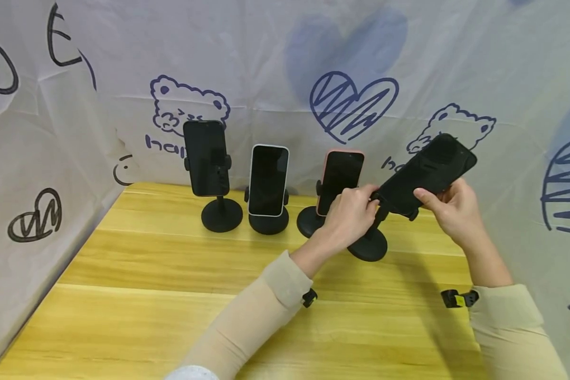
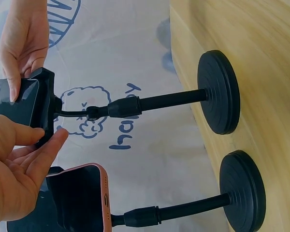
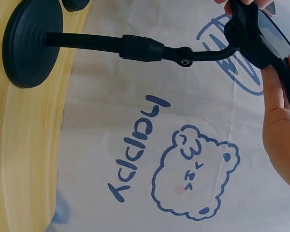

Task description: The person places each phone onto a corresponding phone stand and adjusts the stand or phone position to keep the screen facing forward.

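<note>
At the right of the row stands a black phone stand, its round base on the table and its clamp tilted up. A dark phone lies slanted at that clamp. My left hand pinches the clamp's near side between thumb and fingers, as the left wrist view shows. My right hand grips the phone's lower edge, thumb over the front and fingers behind. In the right wrist view the stand's thin neck runs to the clamp head, with the right hand beside it.
Left of it stand a pink-edged phone, a white-edged phone and a black phone, each upright on a black stand. The wooden table ends at a white cloth with blue drawings.
</note>
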Motion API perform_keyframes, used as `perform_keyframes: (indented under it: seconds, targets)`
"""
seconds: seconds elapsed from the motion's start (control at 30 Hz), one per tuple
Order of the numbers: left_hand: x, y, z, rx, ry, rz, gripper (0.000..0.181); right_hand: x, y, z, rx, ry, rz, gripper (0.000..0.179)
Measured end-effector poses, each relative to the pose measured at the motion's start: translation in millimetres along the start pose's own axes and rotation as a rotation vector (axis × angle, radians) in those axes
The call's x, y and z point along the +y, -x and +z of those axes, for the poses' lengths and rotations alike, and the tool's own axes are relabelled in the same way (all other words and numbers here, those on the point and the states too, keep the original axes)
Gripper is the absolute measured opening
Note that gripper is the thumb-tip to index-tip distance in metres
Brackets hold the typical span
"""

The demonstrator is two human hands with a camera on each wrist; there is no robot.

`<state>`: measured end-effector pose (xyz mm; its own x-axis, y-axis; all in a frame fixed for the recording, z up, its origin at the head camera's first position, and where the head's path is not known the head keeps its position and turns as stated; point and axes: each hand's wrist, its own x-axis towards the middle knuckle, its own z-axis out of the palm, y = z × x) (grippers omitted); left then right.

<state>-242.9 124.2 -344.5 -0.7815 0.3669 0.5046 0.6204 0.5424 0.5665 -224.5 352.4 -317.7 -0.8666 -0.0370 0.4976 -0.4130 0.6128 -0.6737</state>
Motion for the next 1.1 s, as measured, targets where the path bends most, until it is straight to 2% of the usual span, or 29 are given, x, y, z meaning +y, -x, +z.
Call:
perform_keyframes:
  seconds: [0.47, 0.67, 0.87, 1.0, 1.1]
  targets:
    - [2.2, 0.8, -0.1, -0.042, 0.007, -0.078, 0.03, -13.4, -7.5, -6.2, -0.133, 0.079, 0.056, 0.031]
    - [0.3, 1.5, -0.5, -0.037, 0.03, -0.106, 0.03, -19.9, -11.6, -7.7, -0.199, 0.149, 0.09, 0.036]
    - [-2.1, 0.9, -0.6, -0.014, 0.057, -0.1, 0.029, -25.7, -17.0, -8.3, -0.273, 0.137, 0.123, 0.038]
    - [-0.5, 0.2, 0.1, -0.009, 0.067, -0.08, 0.029, -26.4, -17.2, -10.4, -0.27, 0.121, 0.207, 0.042]
    - [1.5, 0.1, 1.2, -0.008, 0.065, -0.065, 0.028, -25.4, -15.0, -10.7, -0.243, 0.085, 0.218, 0.042]
